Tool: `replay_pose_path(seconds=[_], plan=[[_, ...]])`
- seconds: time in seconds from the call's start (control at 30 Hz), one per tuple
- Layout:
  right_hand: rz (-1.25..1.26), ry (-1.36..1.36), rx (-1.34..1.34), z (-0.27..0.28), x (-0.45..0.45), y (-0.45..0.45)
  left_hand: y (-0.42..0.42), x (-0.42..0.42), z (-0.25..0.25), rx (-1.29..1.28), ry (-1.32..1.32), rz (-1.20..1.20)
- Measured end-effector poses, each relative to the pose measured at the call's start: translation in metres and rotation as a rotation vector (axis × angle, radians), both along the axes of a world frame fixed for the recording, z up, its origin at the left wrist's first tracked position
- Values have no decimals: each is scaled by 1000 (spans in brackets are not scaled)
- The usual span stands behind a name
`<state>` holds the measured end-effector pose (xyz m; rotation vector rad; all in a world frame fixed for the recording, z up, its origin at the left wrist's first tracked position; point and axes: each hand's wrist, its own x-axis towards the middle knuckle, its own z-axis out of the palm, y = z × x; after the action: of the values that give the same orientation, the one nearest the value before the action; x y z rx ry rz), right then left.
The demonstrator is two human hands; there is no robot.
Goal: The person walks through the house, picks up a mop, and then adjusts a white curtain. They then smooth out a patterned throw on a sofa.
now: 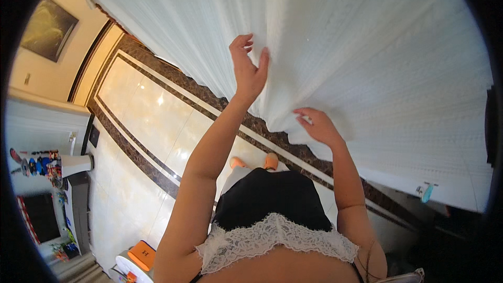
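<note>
A sheer white curtain (346,47) hangs in long folds before me, its lower hem just above the floor. My left hand (249,70) is raised against a fold near the middle, thumb and fingers spread, with no fabric gripped between them. Lower and to the right, my right hand (318,125) is at the curtain, fingers bent and their tips close to a crease. Whether those fingertips pinch the cloth or only brush it, I cannot tell.
Glossy tiles (157,98) with dark marble bands cover the floor, where I stand in orange slippers (271,161). At left are a white vase (76,165), a grey cabinet (78,212) and a framed picture (49,27). An orange box (142,255) rests on a round white table (127,265).
</note>
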<state>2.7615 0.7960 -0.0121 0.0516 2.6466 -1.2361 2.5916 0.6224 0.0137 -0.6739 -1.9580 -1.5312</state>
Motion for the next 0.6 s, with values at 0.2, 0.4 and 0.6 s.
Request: replay_pose_path(seconds=[0.2,0.4,0.6], plan=[[-90,534,-139,66,-47,-41,12,-5,40,-98,32,48],[-287,641,37,85,-81,-70,-25,-30,57,-211,128,-137],[-427,1199,488,114,-108,-123,-70,-73,82,-492,540,-166]])
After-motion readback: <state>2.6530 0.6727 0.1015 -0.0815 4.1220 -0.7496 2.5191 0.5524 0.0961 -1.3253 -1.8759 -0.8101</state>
